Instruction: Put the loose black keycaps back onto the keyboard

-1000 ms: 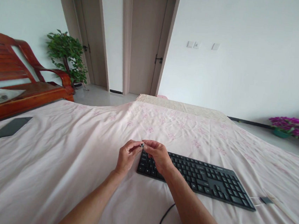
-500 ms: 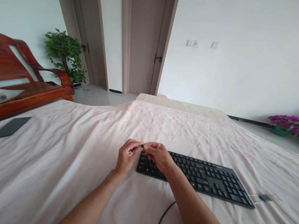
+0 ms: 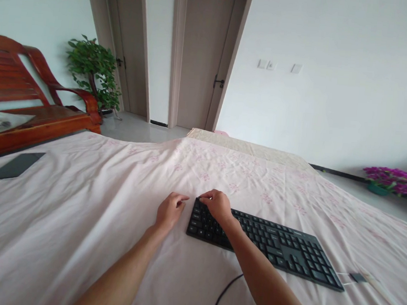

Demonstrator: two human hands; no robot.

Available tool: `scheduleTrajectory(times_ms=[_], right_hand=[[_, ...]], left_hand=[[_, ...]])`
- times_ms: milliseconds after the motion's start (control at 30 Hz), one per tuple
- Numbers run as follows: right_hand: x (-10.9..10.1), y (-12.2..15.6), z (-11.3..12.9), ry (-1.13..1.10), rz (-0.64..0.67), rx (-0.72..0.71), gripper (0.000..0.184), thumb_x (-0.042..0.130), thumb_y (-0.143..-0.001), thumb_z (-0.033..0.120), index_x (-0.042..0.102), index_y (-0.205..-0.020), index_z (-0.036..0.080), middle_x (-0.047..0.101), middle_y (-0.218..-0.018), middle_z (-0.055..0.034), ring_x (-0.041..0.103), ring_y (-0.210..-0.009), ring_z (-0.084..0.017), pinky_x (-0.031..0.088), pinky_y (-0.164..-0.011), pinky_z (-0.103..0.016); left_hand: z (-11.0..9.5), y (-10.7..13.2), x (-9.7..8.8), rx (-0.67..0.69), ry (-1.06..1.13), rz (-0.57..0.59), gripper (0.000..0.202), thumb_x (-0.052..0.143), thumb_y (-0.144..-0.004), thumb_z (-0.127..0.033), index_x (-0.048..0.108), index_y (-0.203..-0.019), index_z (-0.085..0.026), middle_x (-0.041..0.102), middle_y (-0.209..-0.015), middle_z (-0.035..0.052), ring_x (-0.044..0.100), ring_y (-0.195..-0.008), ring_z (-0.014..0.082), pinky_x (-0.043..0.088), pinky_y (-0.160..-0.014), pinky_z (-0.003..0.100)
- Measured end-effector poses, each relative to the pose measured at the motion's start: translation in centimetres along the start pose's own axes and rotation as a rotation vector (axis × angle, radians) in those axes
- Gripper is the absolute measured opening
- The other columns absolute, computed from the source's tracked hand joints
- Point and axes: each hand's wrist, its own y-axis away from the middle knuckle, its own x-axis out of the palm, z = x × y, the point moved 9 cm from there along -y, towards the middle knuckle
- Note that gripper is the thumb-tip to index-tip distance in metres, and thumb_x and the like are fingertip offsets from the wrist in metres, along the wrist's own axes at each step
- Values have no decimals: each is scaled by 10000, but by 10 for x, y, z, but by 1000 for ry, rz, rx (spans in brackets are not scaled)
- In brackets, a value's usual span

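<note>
With the keyboard (image 3: 270, 239) lying on the pink cloth (image 3: 127, 193) beneath our right hand (image 3: 218, 205), we do best to hold that wrist lightly and work with finger and thumb alone at the far left corner, so that nothing else gets pressed. Our left hand (image 3: 170, 210) is just beside that corner, its grip released and free to steady the keyboard; whether the right grip grasps something small, we cannot tell.

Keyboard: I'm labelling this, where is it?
In the head view, the keyboard lies mostly right of centre on the pink cloth, its left end under the right hand.
</note>
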Motion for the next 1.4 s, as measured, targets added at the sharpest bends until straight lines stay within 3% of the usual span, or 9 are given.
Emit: scheduleTrajectory(times_ms=[367, 700, 867, 1000, 1200, 1400], right_hand=[[6, -3, 15, 194, 78, -17, 136, 651, -756, 301, 750, -839, 255, 721, -850, -11, 639, -842, -178, 423, -731, -247], [15, 15, 49, 526, 106, -271, 252, 466, -900, 197, 716, -870, 185, 652, -932, -85, 563, -910, -192, 400, -759, -257], [23, 30, 63, 701, 153, -347, 260, 447, -847, 53, 677, -923, 146, 611, -973, -128, 523, -931, -236, 410, -717, -295], [30, 39, 73, 795, 162, -386, 252, 451, -838, 44, 667, -957, 97, 596, -992, -162, 501, -933, -265, 419, -740, -341], [36, 41, 77, 811, 179, -433, 237, 459, -849, 77, 681, -925, 116, 598, -987, -159, 490, -951, -267, 402, -767, -359], [0, 25, 52, 556, 155, -335, 331, 436, -846, 68, 704, -989, 202, 642, -975, -84, 538, -943, -200, 392, -787, -276]], left_hand=[[-2, 1, -2, -16, -18, 11, 278, 535, -808, -121, 701, -995, -242, 653, -1025, 11, 608, -912, 131, 453, -830, 233], [0, 0, -1, -25, -13, 13, 278, 538, -806, -109, 708, -985, -236, 656, -1019, 21, 610, -928, 143, 453, -843, 248], [-3, 0, -2, -21, -14, 20, 265, 537, -817, -122, 708, -987, -231, 660, -1009, 23, 611, -921, 147, 452, -838, 252], [-4, 1, -2, -11, -28, 22, 259, 536, -822, -137, 709, -990, -230, 664, -995, 25, 612, -891, 144, 451, -823, 250], [-4, 1, -1, 7, -36, 17, 253, 529, -832, -155, 708, -988, -241, 661, -1011, 20, 611, -915, 144, 447, -834, 248], [-1, 1, 1, -3, -40, 19, 264, 526, -826, -133, 705, -992, -232, 661, -1021, 17, 610, -935, 142, 446, -847, 245]])
